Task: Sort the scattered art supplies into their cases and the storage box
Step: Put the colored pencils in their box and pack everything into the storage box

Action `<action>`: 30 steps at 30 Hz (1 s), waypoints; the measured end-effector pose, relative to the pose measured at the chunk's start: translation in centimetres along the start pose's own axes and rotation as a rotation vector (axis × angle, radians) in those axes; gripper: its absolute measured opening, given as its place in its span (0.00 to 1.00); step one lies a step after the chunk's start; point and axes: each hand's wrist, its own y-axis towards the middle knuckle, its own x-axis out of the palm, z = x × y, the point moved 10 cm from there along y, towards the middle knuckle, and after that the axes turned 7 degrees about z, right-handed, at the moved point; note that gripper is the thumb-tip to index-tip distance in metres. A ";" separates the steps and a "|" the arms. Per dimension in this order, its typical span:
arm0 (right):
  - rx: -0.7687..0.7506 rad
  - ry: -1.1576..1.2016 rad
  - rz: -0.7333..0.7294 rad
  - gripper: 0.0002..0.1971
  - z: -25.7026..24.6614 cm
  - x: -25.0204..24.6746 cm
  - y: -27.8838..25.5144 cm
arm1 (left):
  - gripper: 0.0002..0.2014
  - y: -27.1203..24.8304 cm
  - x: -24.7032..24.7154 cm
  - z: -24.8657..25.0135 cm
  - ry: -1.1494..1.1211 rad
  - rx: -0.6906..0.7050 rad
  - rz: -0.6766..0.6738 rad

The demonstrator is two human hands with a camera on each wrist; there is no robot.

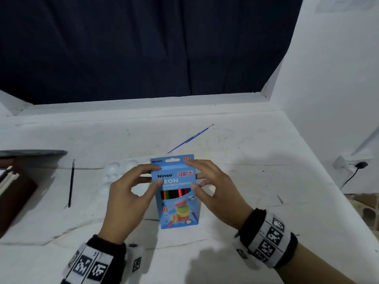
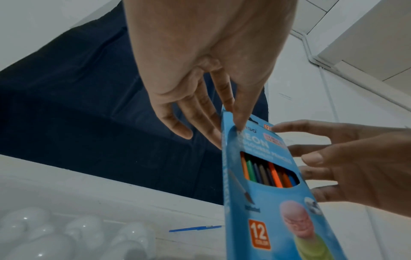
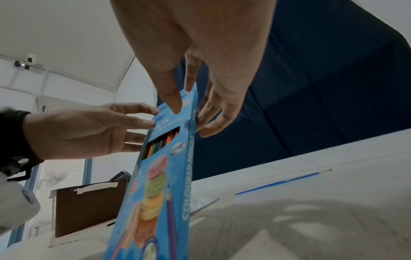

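Observation:
A blue coloured pencil box (image 1: 176, 201) with a window showing the pencils stands nearly upright over the white table (image 1: 256, 181). My left hand (image 1: 155, 174) pinches its upper left edge, thumb on the front and fingers behind. My right hand (image 1: 194, 175) pinches the upper right edge the same way. The left wrist view shows the left hand (image 2: 222, 114) at the top of the pencil box (image 2: 266, 197). In the right wrist view the right hand (image 3: 189, 105) holds the top of the pencil box (image 3: 160, 176). Whether the box's lower end touches the table I cannot tell.
A blue paintbrush (image 1: 190, 138) lies behind the box. A white paint palette (image 1: 119, 171) sits under my left hand. A thin black brush (image 1: 71, 183) lies further left, beside a brown storage box (image 1: 16, 193) at the table's left edge. A wall socket (image 1: 356, 166) is far right.

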 end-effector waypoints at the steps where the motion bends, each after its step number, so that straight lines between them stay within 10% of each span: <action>1: 0.031 0.032 0.004 0.25 0.3 0.0 -0.1 | 0.09 -0.1 -0.2 -0.1 -0.008 -0.013 0.009; 11: 0.287 0.228 -0.201 0.16 4.2 4.2 -2.3 | 0.14 -2.4 -0.7 -1.4 -0.231 -0.161 0.005; 30: 0.030 0.030 -0.094 0.07 -4.1 10.7 2.0 | 0.15 -6.0 -13.8 -9.4 -0.364 -0.516 0.183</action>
